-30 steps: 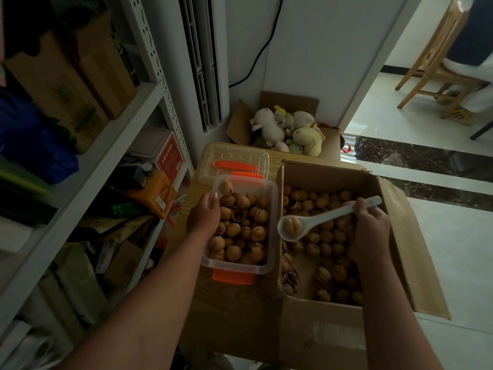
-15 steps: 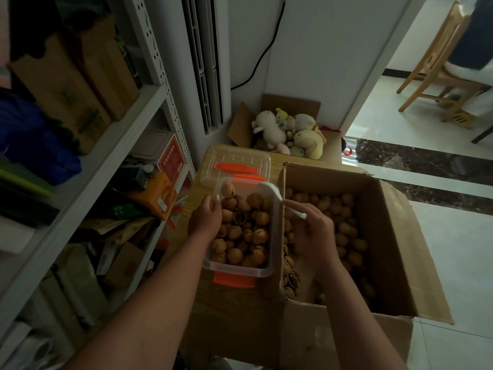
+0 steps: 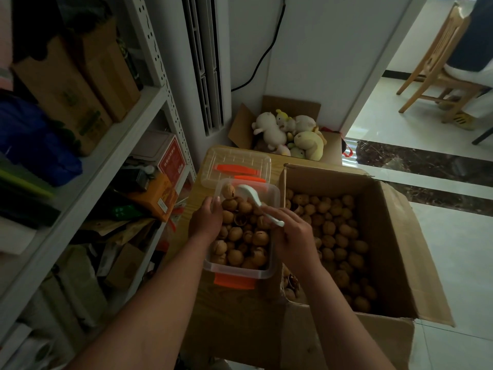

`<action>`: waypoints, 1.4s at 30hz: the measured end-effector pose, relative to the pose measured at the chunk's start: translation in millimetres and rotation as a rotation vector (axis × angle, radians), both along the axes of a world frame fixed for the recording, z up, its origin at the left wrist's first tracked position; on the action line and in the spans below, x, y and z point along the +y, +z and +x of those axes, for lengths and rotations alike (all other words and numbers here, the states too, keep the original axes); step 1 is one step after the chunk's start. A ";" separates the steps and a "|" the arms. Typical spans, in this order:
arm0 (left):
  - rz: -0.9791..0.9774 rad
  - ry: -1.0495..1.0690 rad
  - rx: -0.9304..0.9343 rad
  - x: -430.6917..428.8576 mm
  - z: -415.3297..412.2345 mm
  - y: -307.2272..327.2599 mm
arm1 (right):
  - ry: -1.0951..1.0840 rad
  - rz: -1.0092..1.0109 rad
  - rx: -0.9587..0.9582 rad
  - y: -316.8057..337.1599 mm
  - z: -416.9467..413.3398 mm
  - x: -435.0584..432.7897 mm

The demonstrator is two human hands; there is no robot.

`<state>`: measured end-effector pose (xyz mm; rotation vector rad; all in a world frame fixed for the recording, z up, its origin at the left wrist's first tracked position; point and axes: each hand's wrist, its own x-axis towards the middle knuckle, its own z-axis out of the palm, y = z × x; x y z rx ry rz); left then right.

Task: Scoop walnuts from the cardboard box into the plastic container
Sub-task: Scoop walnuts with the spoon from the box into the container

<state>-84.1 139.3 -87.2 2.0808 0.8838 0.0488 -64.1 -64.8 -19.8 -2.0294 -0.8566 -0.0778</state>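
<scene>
White spoon (image 3: pixel 256 202) over the plastic container (image 3: pixel 241 274), and its bowl is tipped at the far end, right beside a cracked walnut that sits highest on the heap. The right hand (image 3: pixel 290 236) has the handle pinched between thumb and curled fingers, with the handle's tip poking out past the knuckles. Whether anything lies in the spoon's bowl, I cannot tell.

Over on the other side, the left hand (image 3: pixel 205 222) grips the container's left wall, fingers hooked over the rim. The container is piled nearly to the top with walnuts (image 3: pixel 240 236), several of them split open. An orange latch (image 3: pixel 234 281) sticks out at its near end.

The clear lid (image 3: pixel 234 162), orange clips up, lies flat just behind the container on the wooden top (image 3: pixel 197 182). Touching the container's right side stands the open cardboard box (image 3: pixel 400 263), flaps out and its floor covered with loose nuts (image 3: pixel 338 236). Beyond it, against the wall, a smaller carton holds plush toys (image 3: pixel 290 132). A metal shelf unit (image 3: pixel 128 124) crammed with boxes runs along the left.
</scene>
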 end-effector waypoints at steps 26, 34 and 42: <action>-0.003 0.007 -0.001 -0.6 -0.6 1.7 | 0.052 -0.239 -0.023 -10.4 0.0 17.4; -0.009 0.006 -0.002 -0.8 -0.6 1.9 | -0.077 -0.239 0.132 -20.2 -6.0 4.3; -0.010 0.003 -0.002 -1.2 -1.1 3.1 | -0.089 -0.091 0.003 -12.4 -6.3 8.7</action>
